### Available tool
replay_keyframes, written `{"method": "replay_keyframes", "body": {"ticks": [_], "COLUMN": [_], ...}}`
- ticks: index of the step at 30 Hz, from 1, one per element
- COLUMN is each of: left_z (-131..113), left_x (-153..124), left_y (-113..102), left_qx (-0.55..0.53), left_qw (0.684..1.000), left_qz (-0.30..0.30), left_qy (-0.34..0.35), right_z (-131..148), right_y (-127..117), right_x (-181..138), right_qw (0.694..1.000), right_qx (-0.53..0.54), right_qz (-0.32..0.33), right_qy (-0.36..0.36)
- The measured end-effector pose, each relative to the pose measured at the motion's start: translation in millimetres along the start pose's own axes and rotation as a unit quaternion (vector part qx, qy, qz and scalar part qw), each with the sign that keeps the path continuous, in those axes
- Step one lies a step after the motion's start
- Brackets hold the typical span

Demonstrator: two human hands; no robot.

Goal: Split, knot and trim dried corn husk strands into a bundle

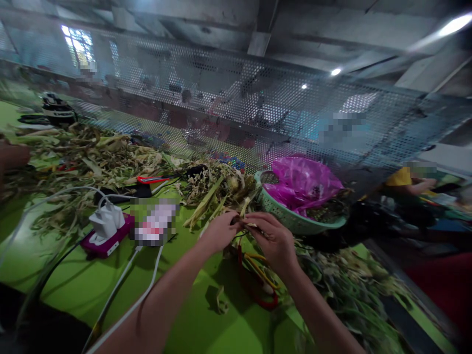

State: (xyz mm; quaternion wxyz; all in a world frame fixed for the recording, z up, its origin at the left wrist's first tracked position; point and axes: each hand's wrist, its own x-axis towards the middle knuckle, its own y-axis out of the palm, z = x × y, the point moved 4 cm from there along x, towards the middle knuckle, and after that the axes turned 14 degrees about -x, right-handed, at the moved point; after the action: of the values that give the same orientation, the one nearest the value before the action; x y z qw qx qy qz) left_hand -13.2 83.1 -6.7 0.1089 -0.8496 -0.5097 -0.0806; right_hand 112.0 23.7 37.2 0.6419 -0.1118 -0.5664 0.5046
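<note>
My left hand (221,230) and my right hand (276,242) meet over the green table. Their fingers are closed in a pinch around a pale, dried plant strip (244,207), whose end sticks up between them. The fingers hide part of it. Below my hands lie looped handles, one red (266,304) and one yellow (262,270); the tool's kind is unclear. A small curled plant scrap (221,301) lies on the table (199,319) nearby. Just beyond my hands is a heap of dried plant pieces (217,184).
A green colander (298,223) holds a purple plastic bag (309,182). To the left are a purple power strip (106,246) with white chargers, cables and a phone (157,223). More plant matter (350,280) lies right. A perforated metal screen (239,98) stands behind; another person's hand (14,153) shows far left.
</note>
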Motion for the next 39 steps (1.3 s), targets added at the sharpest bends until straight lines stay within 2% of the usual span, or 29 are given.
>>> {"method": "replay_keyframes", "body": {"ticks": [3, 7, 12, 17, 19, 23, 27, 29, 31, 34, 37, 39], "left_z": [-2.8, -10.9, -17.2, -11.9, -10.6, -11.4, -9.6, -6.6, -1.9, 4.0, 2.8, -0.4], "left_x": [-2.4, -7.2, -9.9, -6.7, -5.8, -6.6, -9.0, -8.8, -7.0, -3.9, -3.6, -4.6], "left_y": [1.8, 6.1, 10.1, 11.5, 11.8, 13.8, 14.2, 15.2, 15.1, 12.8, 10.3, 9.1], "left_qx": [0.023, 0.071, 0.114, -0.013, -0.081, -0.219, -0.322, -0.337, -0.326, -0.256, -0.128, -0.035], "left_qw": [1.0, 0.997, 0.992, 0.999, 0.995, 0.973, 0.936, 0.926, 0.93, 0.958, 0.988, 0.997], "left_qz": [0.012, 0.039, 0.045, 0.05, 0.054, 0.062, 0.0, -0.011, -0.013, 0.0, 0.029, 0.042], "left_qy": [-0.007, 0.0, 0.029, 0.018, 0.012, -0.04, -0.144, -0.17, -0.168, -0.129, -0.082, -0.06], "right_z": [-5.2, -16.0, -24.8, -30.4, -29.1, -25.4, -20.3, -17.7, -16.0, -15.7, -17.7, -18.5], "right_y": [4.4, 8.3, 12.6, 19.0, 19.0, 12.9, 6.0, 3.3, 2.3, 4.4, 5.8, 4.9], "right_x": [-0.6, -2.3, -2.5, -2.9, -2.4, -1.8, -1.9, -1.8, -1.5, -0.7, 0.5, 1.6], "right_qw": [0.999, 0.992, 0.969, 0.916, 0.908, 0.921, 0.936, 0.942, 0.946, 0.948, 0.956, 0.964], "right_qx": [0.028, 0.069, 0.163, 0.304, 0.321, 0.288, 0.257, 0.248, 0.241, 0.241, 0.225, 0.201], "right_qz": [0.008, -0.019, -0.004, 0.001, -0.001, -0.011, -0.017, -0.021, -0.013, 0.022, 0.039, 0.035], "right_qy": [0.021, 0.101, 0.184, 0.264, 0.268, 0.262, 0.238, 0.226, 0.218, 0.205, 0.186, 0.168]}}
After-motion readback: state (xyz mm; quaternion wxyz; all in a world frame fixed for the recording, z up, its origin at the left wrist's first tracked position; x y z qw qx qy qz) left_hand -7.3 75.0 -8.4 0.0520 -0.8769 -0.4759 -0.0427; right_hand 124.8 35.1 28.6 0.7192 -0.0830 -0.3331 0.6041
